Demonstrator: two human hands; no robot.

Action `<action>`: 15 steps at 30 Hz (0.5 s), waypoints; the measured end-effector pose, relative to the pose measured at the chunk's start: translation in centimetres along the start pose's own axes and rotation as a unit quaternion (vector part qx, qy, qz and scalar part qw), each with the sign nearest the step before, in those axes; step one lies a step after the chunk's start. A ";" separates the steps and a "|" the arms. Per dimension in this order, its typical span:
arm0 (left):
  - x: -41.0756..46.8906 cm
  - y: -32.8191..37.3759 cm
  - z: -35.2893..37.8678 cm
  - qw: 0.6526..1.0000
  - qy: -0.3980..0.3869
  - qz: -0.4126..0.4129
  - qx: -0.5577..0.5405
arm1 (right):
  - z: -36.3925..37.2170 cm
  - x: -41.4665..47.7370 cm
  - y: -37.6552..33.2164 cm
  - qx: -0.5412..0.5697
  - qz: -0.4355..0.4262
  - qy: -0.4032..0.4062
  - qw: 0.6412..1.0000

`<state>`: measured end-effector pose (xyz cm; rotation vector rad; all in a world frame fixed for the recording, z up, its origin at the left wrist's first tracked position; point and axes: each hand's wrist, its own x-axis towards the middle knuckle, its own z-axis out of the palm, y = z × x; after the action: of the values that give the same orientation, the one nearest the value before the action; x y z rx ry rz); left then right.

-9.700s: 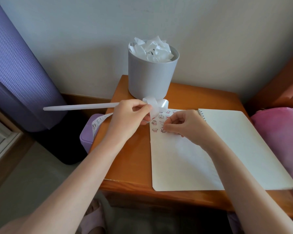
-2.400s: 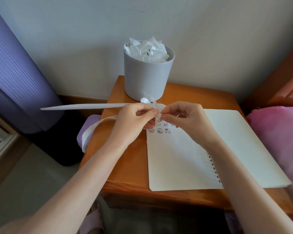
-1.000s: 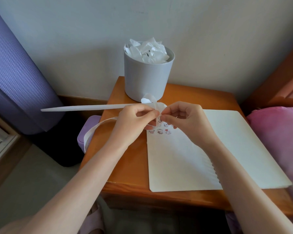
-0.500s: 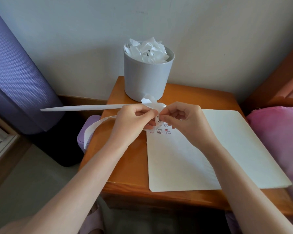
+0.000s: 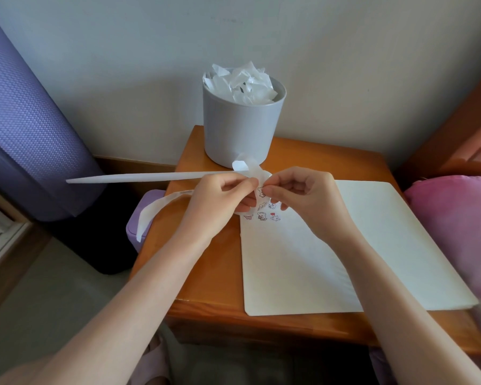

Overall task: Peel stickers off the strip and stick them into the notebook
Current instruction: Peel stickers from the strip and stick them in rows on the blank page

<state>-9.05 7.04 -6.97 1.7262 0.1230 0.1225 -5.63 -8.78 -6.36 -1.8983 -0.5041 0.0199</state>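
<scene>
An open white notebook (image 5: 303,262) lies on the orange wooden table (image 5: 206,262). Several small cartoon stickers (image 5: 263,216) sit at the top left of its left page. My left hand (image 5: 220,201) pinches the white sticker strip (image 5: 161,207), which loops over the table's left edge and curls up behind my fingers. My right hand (image 5: 300,195) pinches a small cartoon sticker (image 5: 261,190) at the strip, just above the page. The two hands touch at the fingertips.
A grey cup (image 5: 242,120) stuffed with crumpled white backing paper stands at the back of the table. A long white stick (image 5: 139,177) points left from behind my left hand. A lilac container (image 5: 139,218) sits at the table's left edge, a purple mat roll (image 5: 31,126) further left, a pink cushion (image 5: 461,226) right.
Ten seconds ago my right hand pressed a sticker onto the page; it has since lifted to the strip. In the last second the hands barely moved; the fingertips closed on a sticker.
</scene>
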 end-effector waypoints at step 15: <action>-0.1 0.1 0.3 1.000 0.008 -0.014 -0.001 | 0.1 0.0 0.3 -0.026 -0.025 0.003 0.999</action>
<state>-9.10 6.73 -6.96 1.7212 0.1595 0.1151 -5.54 -8.77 -6.71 -1.9355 -0.5535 -0.0321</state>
